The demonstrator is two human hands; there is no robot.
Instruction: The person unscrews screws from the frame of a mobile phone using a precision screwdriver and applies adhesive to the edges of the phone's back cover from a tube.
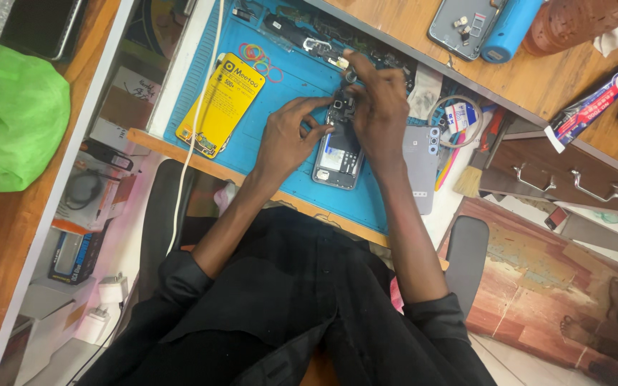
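Note:
An opened phone (337, 156) lies on a blue work mat (287, 86), its insides facing up. My left hand (287, 136) pinches the phone's upper left edge with thumb and forefinger. My right hand (379, 107) hovers over the phone's top end, fingers pinched together on a small dark part (351, 73); what it is exactly I cannot tell. The phone's grey back cover (423, 168) lies just right of the phone, partly under my right wrist.
A yellow battery (219, 104) and coloured rubber bands (255, 53) lie on the mat's left. A white cable (196, 136) runs down the left edge. Tape rolls (455, 118), a brush (475, 171), a glue tube (589, 109), another phone shell (459, 25) and a blue cylinder (508, 28) sit right.

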